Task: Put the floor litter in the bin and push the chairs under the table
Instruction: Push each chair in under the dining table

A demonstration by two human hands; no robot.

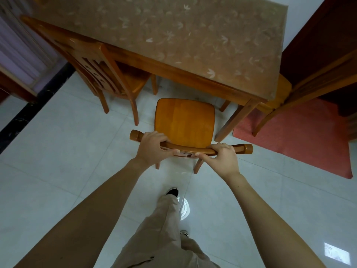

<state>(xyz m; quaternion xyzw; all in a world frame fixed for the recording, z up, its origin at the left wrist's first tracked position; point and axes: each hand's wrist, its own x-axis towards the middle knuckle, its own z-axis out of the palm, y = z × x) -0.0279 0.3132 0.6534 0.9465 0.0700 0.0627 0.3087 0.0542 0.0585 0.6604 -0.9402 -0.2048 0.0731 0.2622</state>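
Note:
An orange wooden chair (184, 120) stands in front of me, facing the table (193, 35), its seat almost wholly outside the table's near edge. My left hand (152, 148) grips the left part of the chair's curved top rail. My right hand (219, 157) grips the right part of the same rail, thumb underneath. A second wooden chair (108, 74) at the left has its seat partly under the table. A third chair (301, 88) stands at the table's right end. No litter or bin shows in view.
A red mat (301, 144) lies on the pale tiled floor (58, 151) at the right, under the third chair. The table's near right leg (237, 120) stands just right of the chair seat. A dark floor strip (36, 105) and a door frame are at the left.

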